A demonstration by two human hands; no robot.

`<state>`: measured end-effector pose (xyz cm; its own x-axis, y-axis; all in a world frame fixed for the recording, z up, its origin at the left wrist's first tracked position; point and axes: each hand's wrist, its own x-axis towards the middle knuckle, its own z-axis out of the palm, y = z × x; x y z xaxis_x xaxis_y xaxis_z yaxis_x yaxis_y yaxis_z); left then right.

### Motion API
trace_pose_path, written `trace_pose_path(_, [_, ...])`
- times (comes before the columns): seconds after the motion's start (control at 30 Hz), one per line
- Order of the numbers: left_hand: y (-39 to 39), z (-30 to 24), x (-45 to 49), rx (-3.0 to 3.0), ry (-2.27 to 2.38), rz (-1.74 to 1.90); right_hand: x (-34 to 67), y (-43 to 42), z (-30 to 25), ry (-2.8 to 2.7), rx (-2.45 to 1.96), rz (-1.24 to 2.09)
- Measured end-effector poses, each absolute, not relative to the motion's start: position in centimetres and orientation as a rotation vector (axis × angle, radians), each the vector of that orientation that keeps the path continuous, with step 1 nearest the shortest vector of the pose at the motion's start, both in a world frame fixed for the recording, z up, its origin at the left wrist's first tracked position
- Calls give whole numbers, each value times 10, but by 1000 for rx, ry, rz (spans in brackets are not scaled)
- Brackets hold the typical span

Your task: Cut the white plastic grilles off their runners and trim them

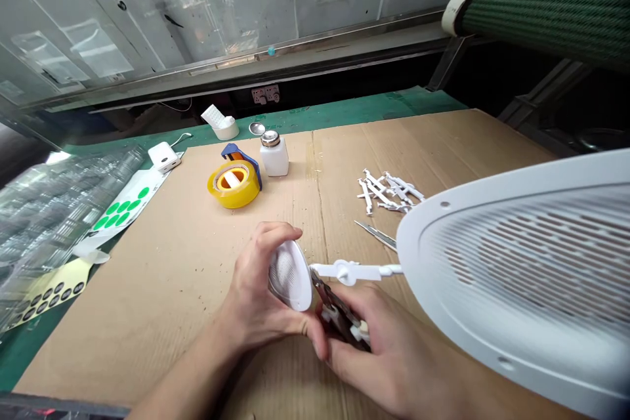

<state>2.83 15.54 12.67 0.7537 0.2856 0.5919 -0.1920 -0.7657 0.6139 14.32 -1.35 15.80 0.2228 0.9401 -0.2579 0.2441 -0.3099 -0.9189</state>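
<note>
fingers [275, 234] of left hand [256, 289] cup ribbed white plastic oval [290, 275]

White grille [512, 275] cut off at right, plastic sheeting [54, 223] blurred at left

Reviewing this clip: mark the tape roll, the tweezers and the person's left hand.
Yellow tape roll [236, 193], head view, on its outer wrap.
Metal tweezers [375, 235], head view, on the blades.
Left hand [253, 292], head view, on the back of the hand.
</note>
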Motion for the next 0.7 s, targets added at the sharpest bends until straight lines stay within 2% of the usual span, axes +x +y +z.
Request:
trace_pose_path(0.2, [156, 128, 30, 2310, 42, 932, 142, -10, 165, -1130, -1894, 1264])
trace_pose_path(0.4, [156, 132, 29, 2386, 107, 902, 138, -10, 161, -1198, -1970, 1113])
trace_pose_path(0.7, [156, 131, 30, 2383, 111, 895, 140, -8, 152, -1157, -1839, 1106])
